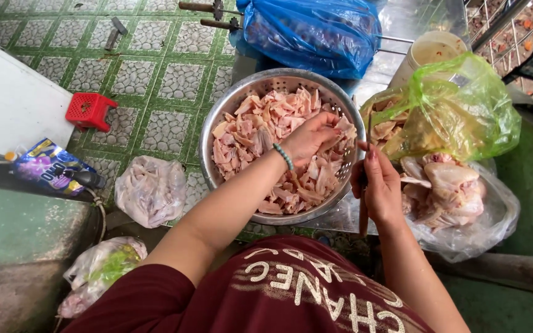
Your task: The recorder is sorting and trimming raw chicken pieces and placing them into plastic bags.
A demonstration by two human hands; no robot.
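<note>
Green-tiled floor (155, 80) behind, left hand (308, 139) loose in colander (217, 123) meat (248, 135), right hand (377, 185) grip closed on knife (363, 216).

Below us we note a floor (155, 74) of green-bordered pebble-pattern tiles in daylight, a small red plastic stool (90, 111) standing on it, and a white board (7, 105) at left.

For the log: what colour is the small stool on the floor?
Red; the stool shows clearly in the head view.
</note>
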